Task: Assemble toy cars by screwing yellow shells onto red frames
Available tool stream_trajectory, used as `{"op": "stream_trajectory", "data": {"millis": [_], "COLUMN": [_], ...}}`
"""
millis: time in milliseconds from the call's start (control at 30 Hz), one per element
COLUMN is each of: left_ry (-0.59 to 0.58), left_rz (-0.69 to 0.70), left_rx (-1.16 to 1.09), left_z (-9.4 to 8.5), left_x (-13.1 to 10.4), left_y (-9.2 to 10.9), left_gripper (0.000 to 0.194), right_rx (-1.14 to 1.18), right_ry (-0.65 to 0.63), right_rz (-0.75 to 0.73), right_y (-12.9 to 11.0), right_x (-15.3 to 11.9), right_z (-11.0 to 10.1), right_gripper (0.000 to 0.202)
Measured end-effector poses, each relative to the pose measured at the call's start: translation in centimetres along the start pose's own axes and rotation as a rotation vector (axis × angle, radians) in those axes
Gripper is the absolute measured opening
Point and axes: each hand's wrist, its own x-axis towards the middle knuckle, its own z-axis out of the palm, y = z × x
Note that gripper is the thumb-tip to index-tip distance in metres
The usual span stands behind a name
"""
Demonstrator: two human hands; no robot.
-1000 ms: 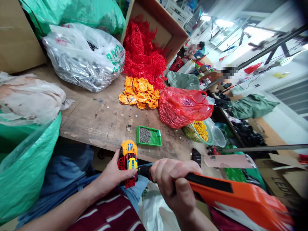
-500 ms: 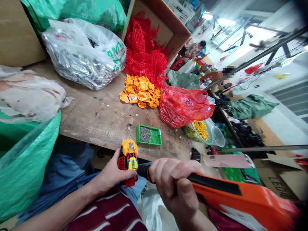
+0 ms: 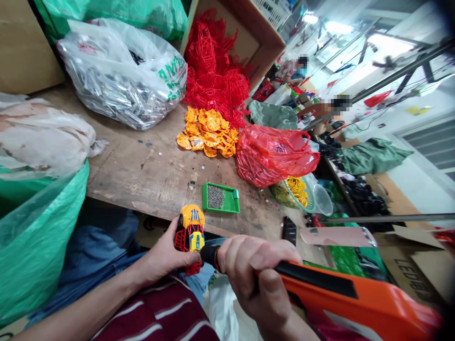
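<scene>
A toy car [image 3: 193, 232] with an orange and yellow top and a red frame is gripped in my left hand [image 3: 169, 254], just off the table's front edge. My right hand [image 3: 254, 272] is wrapped round an orange and black power tool [image 3: 373, 296]. The tool's dark tip points left and meets the right side of the car; the exact contact point is too small to make out. Behind the car on the table [image 3: 124, 166] sits a green tray [image 3: 232, 203] with many small screws [image 3: 215, 196].
Orange shells [image 3: 209, 132] lie below red frames [image 3: 220, 80] spilling from a tipped carton [image 3: 249, 33]. A red bag [image 3: 273, 154] and a basket of yellow parts [image 3: 297, 189] stand right, a bag of silvery parts [image 3: 124, 80] left. Two people are in the background.
The tool's tip has moved slightly left, up against the car. My left hand still holds the car in nearly the same place.
</scene>
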Motion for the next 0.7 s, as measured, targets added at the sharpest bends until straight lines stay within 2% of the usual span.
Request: {"op": "stream_trajectory", "data": {"millis": [200, 700], "left_ry": [0.041, 0.0], "left_rz": [0.057, 0.017], "left_rx": [0.001, -0.032], "left_z": [0.05, -0.13], "left_x": [0.23, 0.09], "left_y": [-1.14, -0.83], "left_gripper": [0.076, 0.076], "right_rx": [0.001, -0.024], "right_ry": [-0.011, -0.012], "right_rz": [-0.01, 0.014], "right_y": [0.28, 0.81], "right_x": [-0.3, -1.03], "right_z": [0.05, -0.25], "right_gripper": [0.006, 0.005]}}
